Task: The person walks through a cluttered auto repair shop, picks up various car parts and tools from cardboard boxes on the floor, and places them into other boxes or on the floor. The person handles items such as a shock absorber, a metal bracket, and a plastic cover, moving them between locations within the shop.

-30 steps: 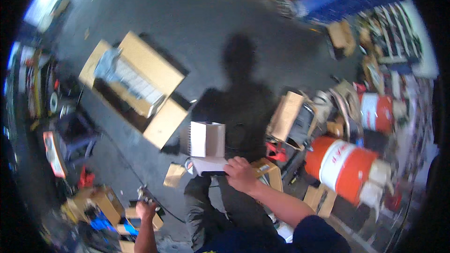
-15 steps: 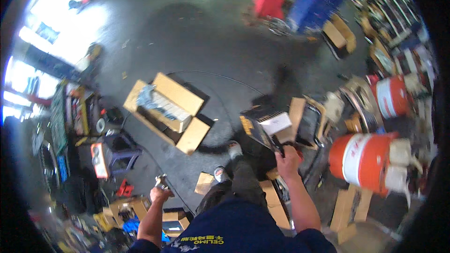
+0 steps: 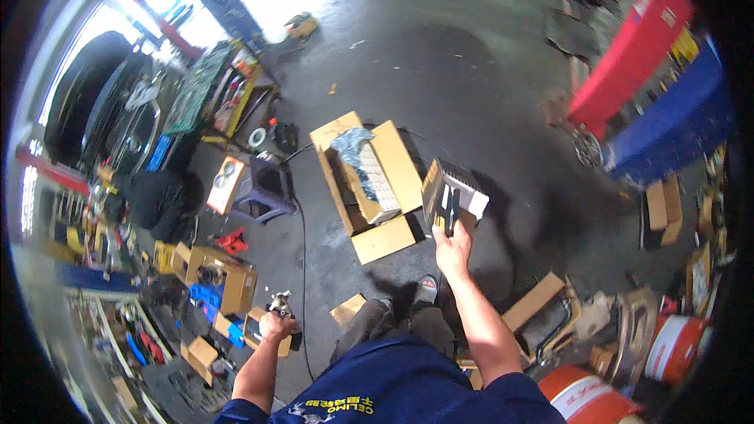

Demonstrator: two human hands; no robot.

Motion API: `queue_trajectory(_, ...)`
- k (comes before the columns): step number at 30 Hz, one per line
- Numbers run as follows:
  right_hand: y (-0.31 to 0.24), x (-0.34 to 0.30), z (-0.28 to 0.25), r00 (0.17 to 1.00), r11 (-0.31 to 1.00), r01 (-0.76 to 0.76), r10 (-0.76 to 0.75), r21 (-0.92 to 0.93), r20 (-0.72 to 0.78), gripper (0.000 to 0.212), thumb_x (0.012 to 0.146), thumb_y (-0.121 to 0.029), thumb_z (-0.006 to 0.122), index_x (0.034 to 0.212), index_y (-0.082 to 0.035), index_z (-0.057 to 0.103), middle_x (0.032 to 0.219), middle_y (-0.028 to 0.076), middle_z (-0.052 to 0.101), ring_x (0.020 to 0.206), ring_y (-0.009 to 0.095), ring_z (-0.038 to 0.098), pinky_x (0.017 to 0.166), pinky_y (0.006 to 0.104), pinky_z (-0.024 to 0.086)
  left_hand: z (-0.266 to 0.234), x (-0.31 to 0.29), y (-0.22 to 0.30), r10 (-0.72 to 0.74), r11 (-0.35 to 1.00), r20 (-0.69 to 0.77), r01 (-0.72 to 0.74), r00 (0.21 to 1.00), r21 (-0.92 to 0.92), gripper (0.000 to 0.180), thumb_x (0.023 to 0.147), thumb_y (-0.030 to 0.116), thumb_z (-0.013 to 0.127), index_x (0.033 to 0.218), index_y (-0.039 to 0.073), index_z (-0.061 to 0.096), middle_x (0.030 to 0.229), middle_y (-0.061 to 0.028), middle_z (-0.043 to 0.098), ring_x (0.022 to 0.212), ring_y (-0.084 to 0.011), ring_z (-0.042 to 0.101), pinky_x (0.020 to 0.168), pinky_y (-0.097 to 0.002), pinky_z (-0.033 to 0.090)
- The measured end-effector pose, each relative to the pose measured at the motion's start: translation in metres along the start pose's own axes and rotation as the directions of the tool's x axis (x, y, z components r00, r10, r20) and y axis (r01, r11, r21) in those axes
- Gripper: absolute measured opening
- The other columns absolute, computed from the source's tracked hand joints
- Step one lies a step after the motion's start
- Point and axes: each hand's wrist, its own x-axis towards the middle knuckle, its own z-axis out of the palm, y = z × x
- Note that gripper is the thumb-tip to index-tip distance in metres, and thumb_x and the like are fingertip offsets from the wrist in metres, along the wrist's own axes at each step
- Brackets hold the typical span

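Note:
My right hand is closed on the near edge of a black cardboard box with yellow print, held up in front of me. A white piece shows at the box's right side. A slim black piece lies along the box just above my fingers; I cannot tell whether it is part of the box. Lower left, my left hand is closed around a small silvery metal part whose kind I cannot make out. Just beyond the black box, a long open carton on the floor holds a white-and-grey item and bluish plastic wrap.
A dark plastic stool and an orange-and-white box stand left. A black cable crosses the floor. Cartons lie lower left. Orange drums stand lower right; red and blue posts rise upper right.
My view has turned to the right, swinging the scene round. My right hand has carried the black box leftward, closer to the long open carton. My left hand keeps the metal part.

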Motion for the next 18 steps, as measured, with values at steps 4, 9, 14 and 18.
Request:
queue_trajectory(4, -0.017, 0.064, 0.081, 0.990, 0.994, 0.086, -0.092, 0.063, 0.104, 0.022, 0.089, -0.014, 0.074, 0.104, -0.002, 0.065, 0.088, 0.015, 0.071, 0.081, 0.033, 0.068, 0.076, 0.0438, 0.052, 0.010, -0.030, -0.033, -0.141, 0.986, 0.038, 0.144, 0.989, -0.090, 0.052, 0.067, 0.041, 0.083, 0.102, 0.002, 0.078, 0.097, -0.0179, 0.077, 0.092, -0.0331, 0.076, 0.085, -0.0425, 0.060)
queue_trajectory(9, 0.028, 0.097, 0.207, 0.932, 0.866, 0.269, -0.125, -0.421, 0.339, 0.025, 0.089, -0.015, 0.073, 0.109, -0.002, 0.067, 0.096, 0.019, 0.073, 0.087, 0.039, 0.070, 0.078, 0.0481, 0.053, 0.039, -0.054, -0.069, -0.318, 0.939, 0.112, 0.329, 0.941, -0.100, 0.052, 0.068, 0.046, 0.085, 0.101, 0.007, 0.078, 0.098, -0.0148, 0.078, 0.092, -0.0296, 0.076, 0.084, -0.0407, 0.061)
queue_trajectory(14, 0.098, 0.035, 0.247, 0.391, 0.606, 0.585, 0.371, -0.539, 0.842, 0.035, 0.089, -0.032, 0.072, 0.106, -0.002, 0.075, 0.109, 0.025, 0.074, 0.104, 0.040, 0.071, 0.094, 0.0499, 0.057, 0.068, -0.044, -0.091, -0.472, 0.856, 0.268, 0.509, 0.840, -0.089, 0.060, 0.065, 0.051, 0.088, 0.104, 0.006, 0.077, 0.102, -0.0136, 0.078, 0.096, -0.0265, 0.076, 0.087, -0.0379, 0.061)
queue_trajectory(18, 0.128, -0.013, 0.203, 0.185, 0.793, 0.491, 0.310, -0.361, 0.933, 0.041, 0.091, -0.037, 0.070, 0.113, -0.003, 0.075, 0.115, 0.022, 0.072, 0.112, 0.039, 0.068, 0.099, 0.0467, 0.053, 0.072, -0.029, -0.086, -0.471, 0.812, 0.346, 0.552, 0.811, -0.189, 0.060, 0.063, 0.050, 0.088, 0.098, 0.003, 0.078, 0.102, -0.0144, 0.078, 0.096, -0.0257, 0.076, 0.087, -0.0377, 0.061)
